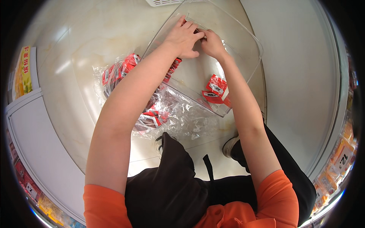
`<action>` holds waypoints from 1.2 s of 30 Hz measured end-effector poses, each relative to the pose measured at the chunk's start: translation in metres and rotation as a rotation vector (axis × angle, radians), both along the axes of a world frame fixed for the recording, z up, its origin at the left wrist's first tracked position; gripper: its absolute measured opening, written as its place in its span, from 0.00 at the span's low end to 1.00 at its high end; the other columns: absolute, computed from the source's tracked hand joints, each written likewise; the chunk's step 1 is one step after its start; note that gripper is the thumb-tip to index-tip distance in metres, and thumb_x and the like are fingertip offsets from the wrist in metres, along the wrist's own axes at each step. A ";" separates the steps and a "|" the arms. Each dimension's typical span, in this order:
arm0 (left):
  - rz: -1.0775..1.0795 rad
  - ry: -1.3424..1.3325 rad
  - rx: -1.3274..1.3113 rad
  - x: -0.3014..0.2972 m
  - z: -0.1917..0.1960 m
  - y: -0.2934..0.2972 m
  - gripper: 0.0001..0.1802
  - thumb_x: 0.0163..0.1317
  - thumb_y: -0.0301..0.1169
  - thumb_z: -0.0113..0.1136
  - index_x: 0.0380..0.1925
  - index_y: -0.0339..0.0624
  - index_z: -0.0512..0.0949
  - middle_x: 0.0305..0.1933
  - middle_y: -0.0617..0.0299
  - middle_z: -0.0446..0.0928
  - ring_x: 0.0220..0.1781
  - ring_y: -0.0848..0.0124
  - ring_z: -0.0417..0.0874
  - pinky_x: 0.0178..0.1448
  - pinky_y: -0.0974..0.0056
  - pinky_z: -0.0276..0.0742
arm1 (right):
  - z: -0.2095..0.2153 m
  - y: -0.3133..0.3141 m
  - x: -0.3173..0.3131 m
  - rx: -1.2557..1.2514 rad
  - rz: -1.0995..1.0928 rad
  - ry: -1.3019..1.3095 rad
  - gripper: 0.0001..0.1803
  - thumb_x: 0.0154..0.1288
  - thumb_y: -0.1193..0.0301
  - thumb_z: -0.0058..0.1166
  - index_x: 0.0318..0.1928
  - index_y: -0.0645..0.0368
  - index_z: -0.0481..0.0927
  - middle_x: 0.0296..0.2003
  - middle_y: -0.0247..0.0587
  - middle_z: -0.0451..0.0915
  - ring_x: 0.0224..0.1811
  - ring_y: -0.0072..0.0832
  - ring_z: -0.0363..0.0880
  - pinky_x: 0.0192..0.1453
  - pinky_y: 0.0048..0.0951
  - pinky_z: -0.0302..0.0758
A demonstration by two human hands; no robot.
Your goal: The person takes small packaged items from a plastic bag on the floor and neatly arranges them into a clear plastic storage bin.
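Observation:
A clear plastic bin [178,84] lies tilted across the floor in front of me. Over its far end my left hand [182,38] reaches with fingers spread and thumb apart, the fingertips touching a bit of red packet. Right beside it, my right hand [213,43] has its fingers bent and closed near a small dark edge, mostly hidden. Small red packets [216,89] lie loose in the bin's near right corner. More red packets [173,70] line its left side, partly behind my left forearm. A clear plastic bag [182,110] with red packets spreads left of the bin and below it.
White shelf units with packaged goods stand at left [45,140] and right [296,76]. A yellow box [26,72] sits on the left one. At the top edge is part of a white slotted basket [163,2]. My knees and shoes are close below the bag.

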State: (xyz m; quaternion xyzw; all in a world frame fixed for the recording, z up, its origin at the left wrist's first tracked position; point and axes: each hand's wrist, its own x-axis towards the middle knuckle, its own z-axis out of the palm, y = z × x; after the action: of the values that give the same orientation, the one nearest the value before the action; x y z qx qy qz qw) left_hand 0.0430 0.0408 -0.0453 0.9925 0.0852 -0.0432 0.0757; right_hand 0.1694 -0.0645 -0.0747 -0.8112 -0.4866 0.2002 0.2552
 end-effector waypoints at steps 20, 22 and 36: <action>0.068 -0.002 0.069 -0.002 -0.004 -0.006 0.39 0.48 0.52 0.63 0.55 0.41 0.66 0.61 0.47 0.66 0.69 0.56 0.61 0.77 0.48 0.44 | 0.023 -0.076 0.000 -0.213 -0.406 0.421 0.15 0.53 0.69 0.63 0.39 0.67 0.80 0.31 0.46 0.83 0.32 0.28 0.82 0.36 0.29 0.76; 0.065 0.033 0.057 -0.001 0.000 -0.005 0.39 0.47 0.52 0.64 0.55 0.41 0.66 0.61 0.47 0.66 0.69 0.55 0.61 0.77 0.48 0.44 | 0.023 -0.068 0.001 -0.050 -0.522 0.458 0.14 0.54 0.70 0.62 0.39 0.67 0.80 0.30 0.43 0.83 0.31 0.25 0.80 0.35 0.28 0.75; 0.095 0.087 0.120 -0.004 0.005 -0.008 0.44 0.48 0.52 0.62 0.61 0.38 0.62 0.75 0.43 0.47 0.75 0.55 0.53 0.78 0.49 0.43 | -0.032 -0.012 -0.013 0.307 -0.503 0.257 0.08 0.58 0.73 0.61 0.37 0.64 0.85 0.32 0.44 0.84 0.29 0.30 0.80 0.37 0.28 0.75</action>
State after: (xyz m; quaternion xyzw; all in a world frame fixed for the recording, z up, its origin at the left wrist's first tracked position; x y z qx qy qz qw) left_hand 0.0394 0.0327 -0.0401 0.9873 0.1380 -0.0777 0.0145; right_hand 0.1560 -0.0765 -0.1071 -0.8262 -0.2588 0.1559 0.4755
